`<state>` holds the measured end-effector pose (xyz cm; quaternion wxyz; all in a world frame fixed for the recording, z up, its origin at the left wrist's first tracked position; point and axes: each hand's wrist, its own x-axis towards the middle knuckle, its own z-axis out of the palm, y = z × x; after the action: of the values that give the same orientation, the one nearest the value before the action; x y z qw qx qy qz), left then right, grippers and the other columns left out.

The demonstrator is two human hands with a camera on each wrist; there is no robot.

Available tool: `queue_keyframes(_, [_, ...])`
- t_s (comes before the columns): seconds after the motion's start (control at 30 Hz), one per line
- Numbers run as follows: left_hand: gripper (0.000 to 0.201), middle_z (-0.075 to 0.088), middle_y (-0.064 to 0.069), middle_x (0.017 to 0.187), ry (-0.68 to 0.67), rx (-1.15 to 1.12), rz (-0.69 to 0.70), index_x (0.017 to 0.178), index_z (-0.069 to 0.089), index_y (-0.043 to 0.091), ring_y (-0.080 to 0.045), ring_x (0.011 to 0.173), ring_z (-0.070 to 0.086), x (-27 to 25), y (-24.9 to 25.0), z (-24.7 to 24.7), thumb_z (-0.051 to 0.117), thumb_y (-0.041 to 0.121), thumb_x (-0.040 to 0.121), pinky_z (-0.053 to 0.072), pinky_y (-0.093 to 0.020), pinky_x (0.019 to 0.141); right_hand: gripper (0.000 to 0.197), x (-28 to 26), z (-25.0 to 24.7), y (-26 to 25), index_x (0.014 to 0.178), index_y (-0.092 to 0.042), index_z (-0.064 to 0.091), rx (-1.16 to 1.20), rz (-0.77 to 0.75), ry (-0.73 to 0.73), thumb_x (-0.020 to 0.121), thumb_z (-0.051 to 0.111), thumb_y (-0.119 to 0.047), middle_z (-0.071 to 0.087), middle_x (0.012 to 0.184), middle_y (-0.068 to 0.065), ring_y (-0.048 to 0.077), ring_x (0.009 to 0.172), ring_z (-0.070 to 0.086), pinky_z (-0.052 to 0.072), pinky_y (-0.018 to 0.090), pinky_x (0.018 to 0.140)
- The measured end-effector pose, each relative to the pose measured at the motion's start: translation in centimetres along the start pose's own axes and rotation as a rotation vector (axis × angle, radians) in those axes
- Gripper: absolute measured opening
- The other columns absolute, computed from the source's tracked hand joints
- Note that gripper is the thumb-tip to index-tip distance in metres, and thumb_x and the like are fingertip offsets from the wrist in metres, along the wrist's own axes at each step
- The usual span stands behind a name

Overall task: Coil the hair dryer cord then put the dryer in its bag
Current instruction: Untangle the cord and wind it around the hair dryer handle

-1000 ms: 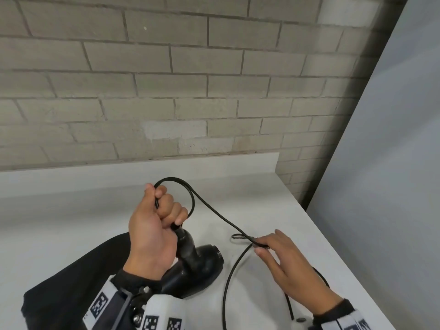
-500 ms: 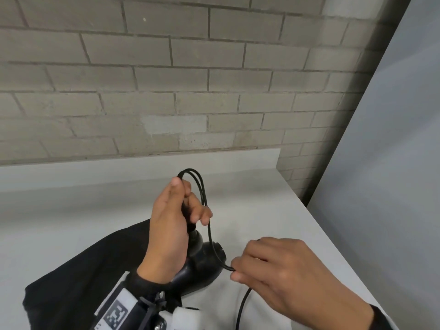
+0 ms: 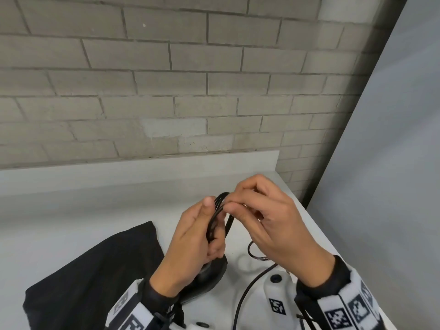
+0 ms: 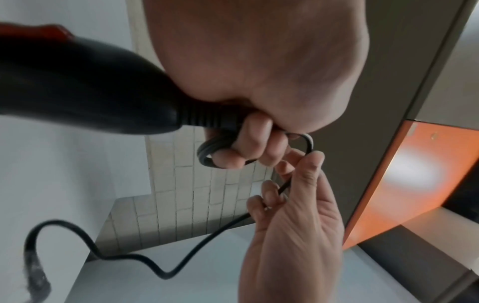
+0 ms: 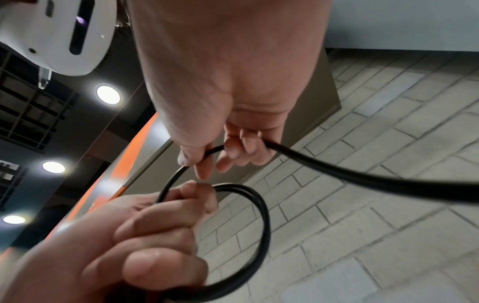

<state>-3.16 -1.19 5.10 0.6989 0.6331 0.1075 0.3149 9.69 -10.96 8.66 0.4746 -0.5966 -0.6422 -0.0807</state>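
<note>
Holding cord loops [image 3: 215, 216] in L hand [image 3: 190, 246], fingers curled round the bundle and round the strain relief at the dryer's [image 3: 204, 276] handle end. Wrist view of same: L hand [image 4: 259, 67] clenched at the ribbed collar, dryer [image 4: 77, 88] body running off to frame left, a red patch on it at the top edge. Several turns of cord [image 4: 207, 151] wrapped at the fingers.

R hand [image 3: 271, 222] just beside the L hand, thumb and forefinger pinching a cord strand at the top of the loops; other fingers loosely curled. R wrist view: R hand [image 5: 228, 102] pinching the strand, cord [image 5: 362, 178] passing through the fingers and out to frame right. L hand [image 5: 116, 242] below it w/ loops [image 5: 261, 215] arcing round its fingers, at least two strands side by side.

Dryer sits low, under the L hand, on or just above the table [image 3: 71, 210]; contact can't be told. Loose cord tail [image 3: 245, 296] trails from the R hand down toward the near edge of the table. L wrist view shows tail [image 4: 129, 256] snaking over the table, end blurred.

Bag [image 3: 90, 277], black cloth, lies flat on the table, left of the dryer, touching or under the L forearm. Dryer not in bag. Brick wall [image 3: 166, 79] behind the table.
</note>
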Motion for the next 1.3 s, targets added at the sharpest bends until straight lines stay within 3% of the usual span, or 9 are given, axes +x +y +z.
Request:
queue_keyframes(0.2, [0.053,0.031,0.003,0.041,-0.074,-0.075,-0.044,0.069,0.053,0.019,-0.010,0.031,0.022,0.2,0.3,-1.0,0.051,0.069,0.086,0.031,-0.021,0.036,0.023,-0.3,1.2,1.4,0.102,-0.017,0.064,0.001,0.128,-0.018,0.097,0.052,-0.036,0.056,0.103,-0.011,0.005,0.077,0.055,0.041,0.012,0.066])
queue_keyframes(0.33, [0.051,0.028,0.003,0.041,-0.140,-0.053,-0.073,0.068,0.052,0.017,-0.013,0.033,0.020,0.2,0.3,-1.4,0.048,0.064,0.089,0.031,-0.021,0.038,0.037,-0.6,1.3,1.8,0.129,-0.032,0.046,0.065,0.256,-0.221,0.098,0.038,-0.051,0.064,0.103,-0.020,0.003,0.077,0.059,0.044,0.019,0.072])
queue_keyframes(0.47, [0.048,0.027,0.003,0.041,-0.126,-0.093,-0.102,0.066,0.053,0.016,-0.012,0.032,0.021,0.3,0.4,-1.3,0.048,0.058,0.089,0.036,-0.022,0.041,0.031,-0.5,1.4,1.8,0.091,-0.031,0.054,0.072,0.218,-0.196,0.098,0.034,-0.054,0.057,0.071,-0.007,0.016,0.067,0.056,0.049,0.044,0.064])
queue_keyframes(0.63, [0.044,0.037,0.001,0.047,-0.160,-0.213,-0.067,0.082,0.062,0.011,-0.018,0.039,0.046,0.1,-0.2,-1.7,0.052,0.053,0.093,0.051,-0.032,0.066,0.023,-0.7,2.1,2.2,0.084,-0.040,0.050,0.098,0.283,-0.121,0.097,0.035,-0.053,0.057,0.073,-0.006,0.017,0.066,0.054,0.048,0.044,0.065])
queue_keyframes(0.73, [0.047,0.035,0.004,0.051,-0.163,-0.261,-0.102,0.084,0.061,0.013,-0.011,0.035,0.035,-0.1,-0.3,-1.9,0.065,0.060,0.084,0.048,-0.030,0.057,0.025,-0.6,2.7,2.1,0.090,-0.030,0.056,0.189,0.303,-0.109,0.100,0.041,-0.047,0.058,0.074,-0.005,0.017,0.066,0.054,0.048,0.038,0.065])
queue_keyframes(0.87, [0.047,0.033,0.005,0.052,-0.069,-0.273,-0.087,0.083,0.061,0.016,-0.009,0.037,0.027,0.0,-0.1,-2.1,0.068,0.062,0.080,0.045,-0.028,0.051,0.027,-1.3,3.6,3.5,0.113,-0.025,0.057,0.360,0.444,-0.091,0.095,0.051,-0.044,0.060,0.095,-0.011,0.004,0.058,0.049,0.039,0.016,0.058])
queue_keyframes(1.0, [0.039,0.031,0.007,0.051,0.138,-0.353,-0.052,0.083,0.062,0.015,-0.008,0.036,0.025,0.3,0.4,-2.5,0.057,0.053,0.089,0.043,-0.024,0.047,0.027,-4.2,4.3,5.3,0.116,-0.025,0.053,0.487,0.603,-0.249,0.094,0.056,-0.040,0.069,0.091,0.005,0.011,0.063,0.057,0.051,0.026,0.065])
queue_keyframes(1.13, [0.032,0.029,0.007,0.052,0.287,-0.368,-0.030,0.091,0.055,0.011,-0.007,0.036,0.025,0.8,0.6,-3.1,0.044,0.041,0.093,0.042,-0.023,0.048,0.008,-7.8,4.5,7.0,0.101,-0.026,0.061,0.257,0.571,-0.302,0.097,0.056,-0.031,0.070,0.086,-0.003,0.010,0.083,0.066,0.053,0.032,0.084])
queue_keyframes(1.3, [0.031,0.030,0.008,0.053,0.354,-0.380,0.005,0.092,0.055,0.013,-0.006,0.037,0.024,1.5,0.4,-3.5,0.040,0.040,0.097,0.044,-0.023,0.048,0.012,-9.8,3.4,7.8,0.096,-0.031,0.064,0.328,0.656,-0.270,0.099,0.053,-0.030,0.071,0.087,-0.001,0.016,0.087,0.067,0.051,0.040,0.083])
